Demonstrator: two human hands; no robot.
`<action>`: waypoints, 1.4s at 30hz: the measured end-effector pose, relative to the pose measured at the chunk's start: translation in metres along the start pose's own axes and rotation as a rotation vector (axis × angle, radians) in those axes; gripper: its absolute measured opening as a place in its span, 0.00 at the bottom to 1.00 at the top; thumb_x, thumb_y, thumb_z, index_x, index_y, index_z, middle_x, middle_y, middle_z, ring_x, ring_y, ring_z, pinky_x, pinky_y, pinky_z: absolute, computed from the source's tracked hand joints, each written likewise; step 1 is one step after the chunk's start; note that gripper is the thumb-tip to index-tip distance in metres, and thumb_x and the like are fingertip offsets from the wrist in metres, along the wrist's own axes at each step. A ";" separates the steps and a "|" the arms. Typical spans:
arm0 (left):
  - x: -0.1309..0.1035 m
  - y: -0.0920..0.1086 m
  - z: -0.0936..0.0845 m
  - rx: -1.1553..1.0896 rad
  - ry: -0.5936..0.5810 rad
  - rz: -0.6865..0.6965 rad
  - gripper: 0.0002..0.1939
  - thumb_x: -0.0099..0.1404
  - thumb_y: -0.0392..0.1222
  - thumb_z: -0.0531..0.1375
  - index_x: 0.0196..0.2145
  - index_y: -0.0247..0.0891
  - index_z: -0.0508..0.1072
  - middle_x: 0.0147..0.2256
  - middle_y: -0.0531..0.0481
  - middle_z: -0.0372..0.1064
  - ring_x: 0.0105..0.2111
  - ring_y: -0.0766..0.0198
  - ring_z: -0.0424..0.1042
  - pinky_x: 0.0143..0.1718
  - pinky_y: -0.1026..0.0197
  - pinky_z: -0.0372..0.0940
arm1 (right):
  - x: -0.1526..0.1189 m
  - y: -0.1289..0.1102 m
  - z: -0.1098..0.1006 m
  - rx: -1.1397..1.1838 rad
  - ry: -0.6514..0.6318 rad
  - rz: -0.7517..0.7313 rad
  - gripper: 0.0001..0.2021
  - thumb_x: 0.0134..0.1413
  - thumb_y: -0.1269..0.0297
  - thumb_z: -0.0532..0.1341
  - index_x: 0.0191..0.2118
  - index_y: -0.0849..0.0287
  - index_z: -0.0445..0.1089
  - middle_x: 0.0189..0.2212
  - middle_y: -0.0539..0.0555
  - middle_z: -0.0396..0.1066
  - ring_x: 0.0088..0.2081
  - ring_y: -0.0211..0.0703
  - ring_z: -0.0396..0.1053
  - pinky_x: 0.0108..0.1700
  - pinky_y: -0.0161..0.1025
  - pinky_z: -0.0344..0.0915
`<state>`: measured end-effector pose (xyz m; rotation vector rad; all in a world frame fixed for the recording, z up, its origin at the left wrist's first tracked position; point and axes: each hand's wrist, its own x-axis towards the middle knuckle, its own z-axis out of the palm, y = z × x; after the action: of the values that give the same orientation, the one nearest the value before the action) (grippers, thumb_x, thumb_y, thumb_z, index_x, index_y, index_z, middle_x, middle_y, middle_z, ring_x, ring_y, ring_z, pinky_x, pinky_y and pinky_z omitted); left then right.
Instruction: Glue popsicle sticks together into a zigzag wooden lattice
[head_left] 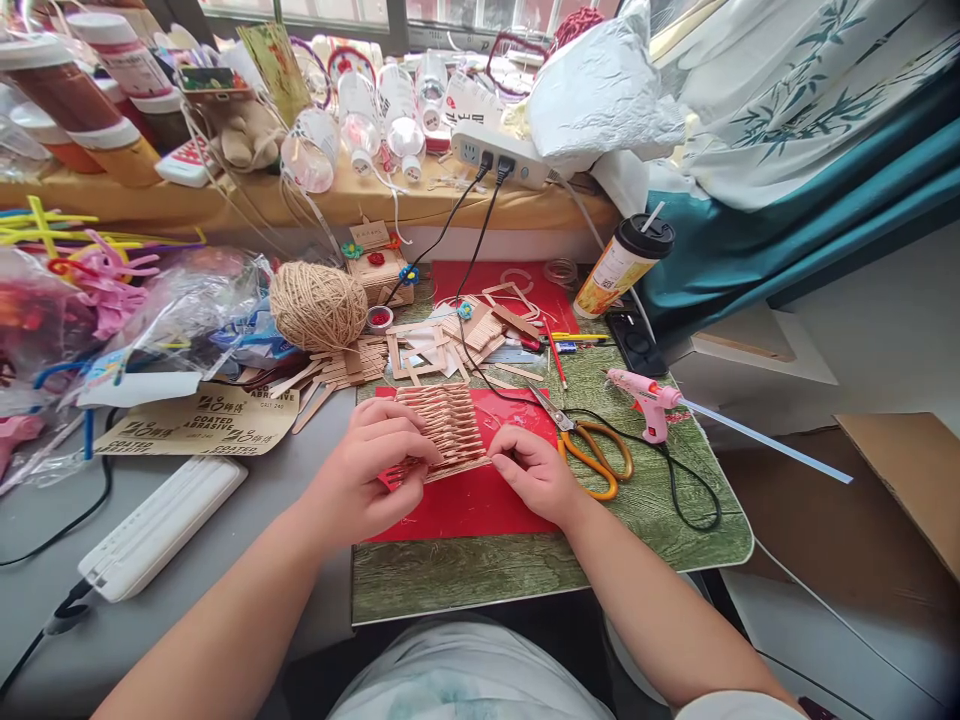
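Observation:
A slatted piece built of thin wooden sticks (450, 420) is held over a red sheet (465, 510) on the green wood-patterned table. My left hand (386, 465) grips its left side, the fingers bent over the slats and the thumb below. At the near right corner, my right hand (531, 470) pinches the end of the piece between thumb and forefinger. Scissors with orange handles (592, 445) lie just right of my right hand, blades partly spread. Loose sticks and small stick frames (420, 350) are heaped beyond the piece.
A pink glue gun (645, 400) with a long glue stick and a black cord rests at the right. Behind stand a drink cup (622, 265) and a phone (636, 343). Twine ball (319, 305), sandpaper (206, 420) and a white power strip (161, 525) lie left.

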<state>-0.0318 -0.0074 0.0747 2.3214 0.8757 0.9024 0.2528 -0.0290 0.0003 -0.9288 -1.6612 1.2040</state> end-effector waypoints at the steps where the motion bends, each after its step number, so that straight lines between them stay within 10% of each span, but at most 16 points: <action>1: 0.000 0.000 0.000 0.015 -0.003 -0.004 0.10 0.68 0.32 0.62 0.43 0.46 0.78 0.35 0.53 0.79 0.48 0.56 0.76 0.60 0.46 0.64 | 0.000 0.000 0.000 0.004 -0.002 0.004 0.11 0.76 0.55 0.61 0.41 0.54 0.73 0.35 0.52 0.70 0.36 0.44 0.66 0.41 0.44 0.65; 8: 0.004 0.008 0.002 0.163 -0.007 0.026 0.10 0.69 0.34 0.65 0.46 0.47 0.77 0.41 0.52 0.78 0.45 0.56 0.74 0.57 0.45 0.62 | 0.002 0.002 0.001 0.041 -0.017 0.000 0.11 0.75 0.55 0.61 0.41 0.54 0.73 0.36 0.52 0.71 0.37 0.44 0.68 0.44 0.43 0.67; 15: 0.027 0.020 -0.004 0.401 -0.235 0.014 0.22 0.72 0.47 0.65 0.61 0.43 0.71 0.71 0.37 0.63 0.69 0.39 0.63 0.67 0.37 0.60 | 0.004 0.000 0.002 -0.024 -0.084 -0.013 0.10 0.75 0.56 0.62 0.41 0.55 0.74 0.36 0.52 0.73 0.37 0.43 0.70 0.42 0.41 0.68; 27: 0.080 0.020 0.001 0.598 -0.610 0.054 0.58 0.50 0.50 0.77 0.74 0.42 0.60 0.73 0.28 0.59 0.70 0.27 0.62 0.70 0.28 0.54 | 0.004 -0.002 0.005 0.010 -0.089 -0.004 0.06 0.72 0.61 0.63 0.40 0.55 0.73 0.36 0.52 0.74 0.36 0.43 0.70 0.41 0.40 0.71; 42: 0.080 0.021 -0.003 0.612 -0.624 0.046 0.49 0.56 0.46 0.73 0.72 0.44 0.62 0.64 0.37 0.69 0.63 0.38 0.70 0.62 0.44 0.61 | -0.002 -0.005 0.002 -0.013 -0.074 -0.083 0.03 0.68 0.69 0.63 0.40 0.55 0.73 0.35 0.51 0.73 0.36 0.41 0.70 0.41 0.39 0.69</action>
<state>0.0203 0.0356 0.1223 2.8795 0.8920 -0.1433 0.2515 -0.0324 0.0043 -0.8239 -1.7507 1.1849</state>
